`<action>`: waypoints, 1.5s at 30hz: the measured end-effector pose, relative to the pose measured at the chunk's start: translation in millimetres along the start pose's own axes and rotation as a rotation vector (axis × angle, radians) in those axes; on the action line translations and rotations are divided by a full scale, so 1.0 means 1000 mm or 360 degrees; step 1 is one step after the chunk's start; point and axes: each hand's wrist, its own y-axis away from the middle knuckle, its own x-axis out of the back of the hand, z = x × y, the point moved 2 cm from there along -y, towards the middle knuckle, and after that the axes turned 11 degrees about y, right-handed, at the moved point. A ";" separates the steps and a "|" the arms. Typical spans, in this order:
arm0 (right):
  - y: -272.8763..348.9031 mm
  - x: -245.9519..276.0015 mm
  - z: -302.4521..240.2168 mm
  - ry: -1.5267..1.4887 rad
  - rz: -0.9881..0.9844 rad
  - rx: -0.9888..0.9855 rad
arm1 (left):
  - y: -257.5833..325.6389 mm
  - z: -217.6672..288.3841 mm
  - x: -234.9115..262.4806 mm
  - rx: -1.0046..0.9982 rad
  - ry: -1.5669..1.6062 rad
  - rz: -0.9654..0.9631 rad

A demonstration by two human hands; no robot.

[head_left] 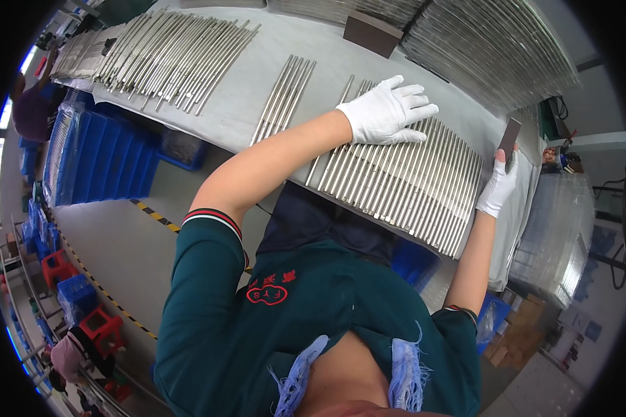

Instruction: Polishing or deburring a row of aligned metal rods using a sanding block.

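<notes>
My left hand (388, 112), in a white glove, lies with fingers spread over the far part of a row of shiny metal rods (403, 184). The rods lie side by side on the pale-covered table, their near ends toward me. Beyond the right end of this row, my right hand (497, 186), gloved with bare fingertips, is closed around a flat dark brown block (510, 135) held up on end. A smaller group of rods (283, 97) lies to the left of my left hand, partly behind my forearm.
A large spread of rods (177, 59) covers the table's far left. Another brown block (373, 33) sits at the back, beside plastic-wrapped stacks (487, 48). Blue bins (108, 153) stand below the table's left edge. Other people (73, 358) are in the far lower left.
</notes>
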 end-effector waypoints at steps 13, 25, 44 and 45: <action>0.003 0.001 -0.010 0.0066 0.0056 0.0097 | 0.065 -0.047 0.052 0.0211 -0.0504 -0.0225; 0.005 0.001 -0.008 -0.0168 0.0077 0.0032 | 0.006 -0.002 0.006 0.0069 -0.0153 -0.0152; -0.004 0.015 0.003 -0.0578 0.0352 -0.0108 | -0.066 0.059 -0.041 -0.0256 0.0065 0.0031; -0.004 0.015 0.002 -0.0574 0.0351 -0.0109 | -0.065 0.058 -0.045 -0.0254 0.0069 0.0033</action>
